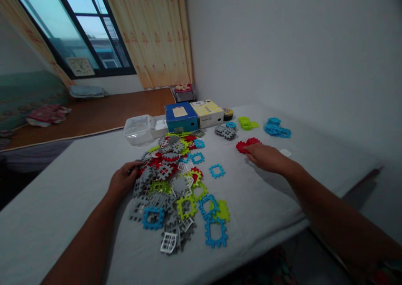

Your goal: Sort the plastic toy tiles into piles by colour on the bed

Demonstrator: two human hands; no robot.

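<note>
My left hand (123, 179) is at the left edge of a mixed pile of toothed plastic building pieces (180, 185) in grey, red, lime, blue and white. Its fingers are curled, and their tips are hidden among grey and red pieces. To the right, my right hand (265, 157) pinches a red building piece (248, 144) at a small red group lying on the sheet. Beyond it lie a grey group (225, 132), a lime group (248, 123) and a blue group (277, 128). A single blue square frame (216, 171) rests between the pile and my right hand.
Behind the pile stand a clear plastic tub (138, 130), a blue box (181, 116), a yellow and white box (207, 112) and a round tin (228, 113). A small white piece (285, 152) lies by my right wrist. The wall (282, 46) borders the sheet-covered surface at right.
</note>
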